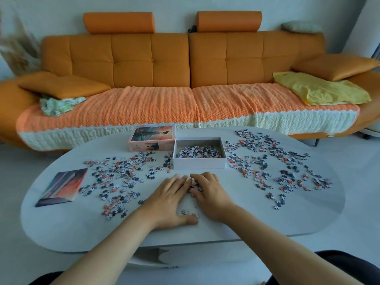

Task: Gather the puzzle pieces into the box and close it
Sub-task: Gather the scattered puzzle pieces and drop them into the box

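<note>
2 bare forearms extended forward, left hand [171,199] flat palm-down, right hand [209,192] cupped close beside it
</note>
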